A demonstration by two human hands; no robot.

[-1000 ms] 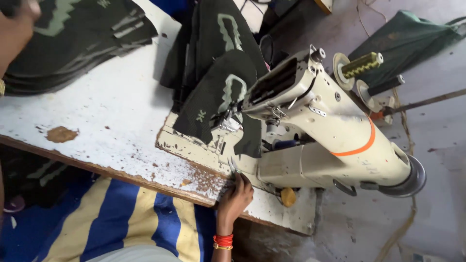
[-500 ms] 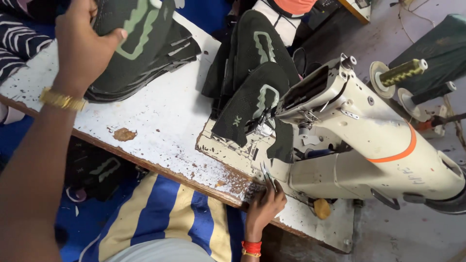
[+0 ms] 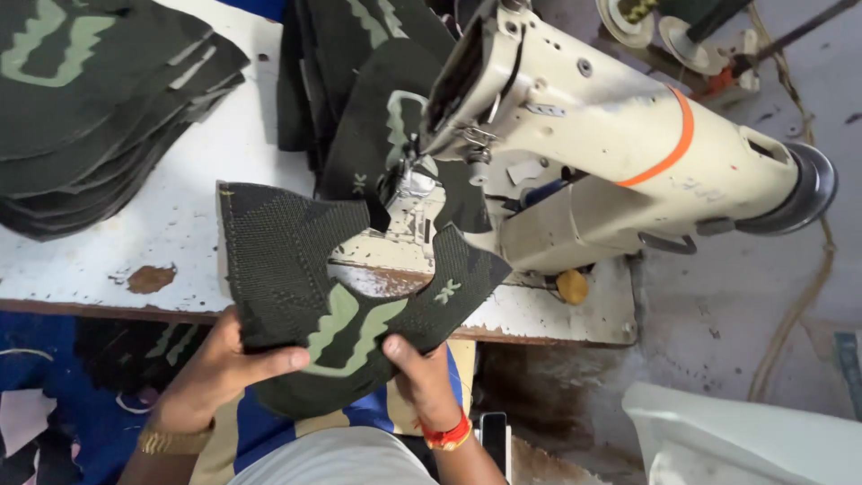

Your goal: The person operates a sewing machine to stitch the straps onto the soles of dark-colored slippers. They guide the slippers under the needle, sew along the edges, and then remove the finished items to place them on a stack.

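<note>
Both hands, left hand (image 3: 211, 377) and right hand (image 3: 422, 382), are gripping the dark knit shoe upper (image 3: 296, 269) overhanging the table's (image 3: 180, 224) near edge, bare tabletop lying left, sewing machine (image 3: 593, 135) crowding right.

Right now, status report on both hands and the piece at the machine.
Left hand and right hand both gripping dark knit shoe upper. Upper held flat at table edge, before sewing machine. Nothing blocking.

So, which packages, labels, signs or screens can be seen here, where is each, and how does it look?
No packages or signs.
Phone: beside the right hand's wrist, below the table edge; narrow, dark, screen not lit.
Small label: on the cream sewing machine, below its arm; pale, rectangular.
Both hands hold a dark green fabric piece with a light green mark.
</note>
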